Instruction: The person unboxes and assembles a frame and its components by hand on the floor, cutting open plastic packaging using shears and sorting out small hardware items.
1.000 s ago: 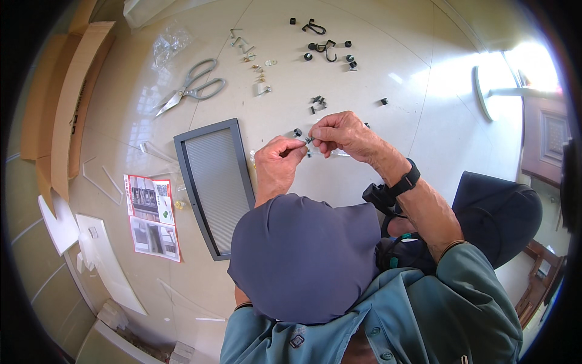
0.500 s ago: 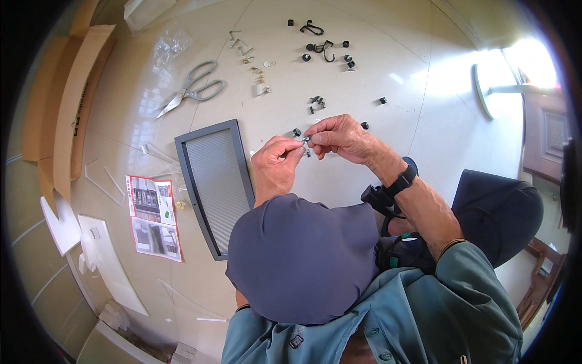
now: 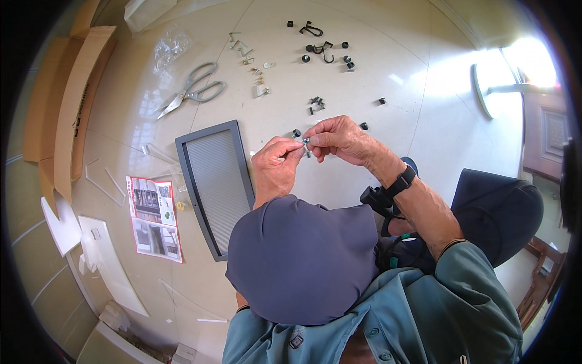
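Note:
Close together over the tiled floor, both of my hands are closed in a fingertip pinch. Between them is a small shiny metal piece with a dark part (image 3: 306,141), perhaps a screw; it is too small to make out fully. My left hand (image 3: 276,159) grips it from the left, and my right hand (image 3: 339,137) grips it from the right. Beside the fingertips lies a black round knob-like part (image 3: 296,133). Another small piece (image 3: 308,154) lies just below them, partly hidden. A dark-framed mesh panel (image 3: 182,159) lies flat left of my left hand.
Scissors (image 3: 193,91) lie spread at the upper left. Beyond my hands are small dark pins (image 3: 316,105), black hooks (image 3: 327,52) and metal brackets (image 3: 245,50). A printed leaflet (image 3: 154,218) lies left of the panel, and an opened cardboard box (image 3: 79,115) stands farther left.
Both hands stay in nearly the same place, with the right fingers shifting very slightly around the small metal piece. Nothing else has visibly moved.

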`<state>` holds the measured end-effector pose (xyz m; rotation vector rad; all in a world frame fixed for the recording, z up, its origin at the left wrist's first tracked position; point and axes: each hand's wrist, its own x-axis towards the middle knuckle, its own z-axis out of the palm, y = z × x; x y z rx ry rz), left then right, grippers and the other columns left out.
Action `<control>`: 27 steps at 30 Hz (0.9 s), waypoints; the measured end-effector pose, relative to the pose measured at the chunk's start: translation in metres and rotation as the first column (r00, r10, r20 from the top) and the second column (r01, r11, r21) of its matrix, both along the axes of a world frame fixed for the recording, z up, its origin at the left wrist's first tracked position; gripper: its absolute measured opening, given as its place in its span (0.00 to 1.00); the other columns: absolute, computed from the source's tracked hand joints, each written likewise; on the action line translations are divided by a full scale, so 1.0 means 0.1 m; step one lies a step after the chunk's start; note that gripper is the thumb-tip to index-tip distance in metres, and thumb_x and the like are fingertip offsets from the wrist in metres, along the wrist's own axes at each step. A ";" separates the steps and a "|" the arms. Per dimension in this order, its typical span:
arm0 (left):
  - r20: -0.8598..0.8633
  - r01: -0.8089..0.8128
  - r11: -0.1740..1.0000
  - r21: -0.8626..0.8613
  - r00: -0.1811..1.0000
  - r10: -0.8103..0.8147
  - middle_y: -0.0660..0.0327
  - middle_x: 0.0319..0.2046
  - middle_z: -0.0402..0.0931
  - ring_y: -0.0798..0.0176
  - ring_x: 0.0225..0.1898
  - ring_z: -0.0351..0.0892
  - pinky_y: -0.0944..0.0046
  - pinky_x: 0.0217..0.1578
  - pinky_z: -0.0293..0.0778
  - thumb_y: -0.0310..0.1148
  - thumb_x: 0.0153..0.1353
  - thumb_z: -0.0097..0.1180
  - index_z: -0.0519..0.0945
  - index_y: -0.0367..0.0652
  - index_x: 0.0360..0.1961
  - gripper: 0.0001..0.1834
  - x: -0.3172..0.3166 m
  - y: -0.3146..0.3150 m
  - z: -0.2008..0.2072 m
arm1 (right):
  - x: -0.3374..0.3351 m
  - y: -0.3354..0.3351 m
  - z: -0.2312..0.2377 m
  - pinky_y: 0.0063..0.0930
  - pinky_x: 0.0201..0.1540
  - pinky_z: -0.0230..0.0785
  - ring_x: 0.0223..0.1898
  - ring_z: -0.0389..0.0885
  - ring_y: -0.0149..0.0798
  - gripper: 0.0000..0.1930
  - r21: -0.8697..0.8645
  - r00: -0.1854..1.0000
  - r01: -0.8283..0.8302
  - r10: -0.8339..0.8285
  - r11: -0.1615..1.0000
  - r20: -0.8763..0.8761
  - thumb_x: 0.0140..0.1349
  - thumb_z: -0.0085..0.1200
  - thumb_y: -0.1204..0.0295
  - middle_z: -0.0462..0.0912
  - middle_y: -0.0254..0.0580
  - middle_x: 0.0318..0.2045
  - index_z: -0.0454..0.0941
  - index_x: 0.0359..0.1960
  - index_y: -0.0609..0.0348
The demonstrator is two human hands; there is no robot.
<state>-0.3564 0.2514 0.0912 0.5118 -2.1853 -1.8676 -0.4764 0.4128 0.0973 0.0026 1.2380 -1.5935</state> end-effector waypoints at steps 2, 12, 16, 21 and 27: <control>0.001 0.001 1.000 0.024 1.000 -0.001 0.62 0.30 0.83 0.69 0.30 0.79 0.69 0.31 0.73 0.19 0.54 0.65 0.85 0.39 0.33 0.06 0.00 0.00 -0.01 | 0.00 0.00 0.01 0.27 0.33 0.78 0.27 0.83 0.33 0.10 -0.005 1.000 -0.008 0.008 1.000 0.010 0.61 0.61 0.76 0.84 0.43 0.29 0.82 0.42 0.69; 0.093 -0.016 0.934 0.357 0.995 -0.019 0.59 0.28 0.83 0.69 0.30 0.82 0.70 0.33 0.78 0.19 0.58 0.63 0.84 0.32 0.36 0.05 0.01 -0.01 -0.01 | 0.00 -0.08 0.16 0.24 0.27 0.76 0.24 0.81 0.30 0.12 0.086 0.989 -0.040 0.052 0.995 -0.138 0.60 0.64 0.72 0.82 0.40 0.26 0.81 0.39 0.70; 0.172 -0.052 0.885 0.462 0.985 -0.031 0.57 0.28 0.83 0.66 0.29 0.83 0.68 0.33 0.79 0.20 0.58 0.62 0.85 0.32 0.37 0.06 0.00 -0.05 0.02 | 0.01 -0.10 0.19 0.23 0.23 0.76 0.22 0.81 0.29 0.12 0.129 0.983 -0.036 0.059 0.991 -0.176 0.59 0.63 0.71 0.81 0.40 0.23 0.81 0.36 0.71; 0.145 -0.040 0.847 0.530 0.988 -0.044 0.55 0.27 0.83 0.64 0.27 0.83 0.68 0.31 0.78 0.22 0.57 0.64 0.84 0.30 0.36 0.07 0.01 -0.09 -0.02 | 0.03 -0.12 0.18 0.22 0.22 0.75 0.22 0.80 0.29 0.13 0.125 0.984 -0.028 0.049 0.992 -0.170 0.59 0.64 0.69 0.81 0.40 0.22 0.81 0.35 0.71; 0.133 -0.045 0.768 0.638 0.990 -0.052 0.54 0.28 0.83 0.62 0.27 0.83 0.65 0.31 0.78 0.23 0.57 0.65 0.83 0.31 0.37 0.07 0.03 -0.10 -0.09 | 0.01 -0.13 0.20 0.22 0.23 0.75 0.22 0.80 0.28 0.12 0.173 0.973 -0.061 0.098 0.983 -0.210 0.60 0.63 0.69 0.81 0.39 0.23 0.82 0.35 0.69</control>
